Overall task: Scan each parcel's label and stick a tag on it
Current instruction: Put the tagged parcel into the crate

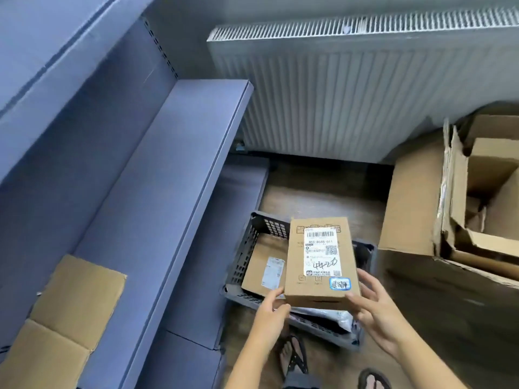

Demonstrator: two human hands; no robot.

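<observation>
I hold the small brown cardboard parcel above the dark slotted plastic crate, its white label and blue-edged tag facing up. My left hand pinches its near left corner. My right hand, fingers spread nearly straight, touches its right side. A second cardboard parcel lies in the crate.

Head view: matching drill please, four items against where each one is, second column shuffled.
1 held parcel
2 blue tag
3 second parcel
4 flat cardboard

A on the grey shelf, left
B in the dark crate
C between left hand and right hand
D near right corner of the held parcel's top

Pairs: 1-C, 2-D, 3-B, 4-A
</observation>
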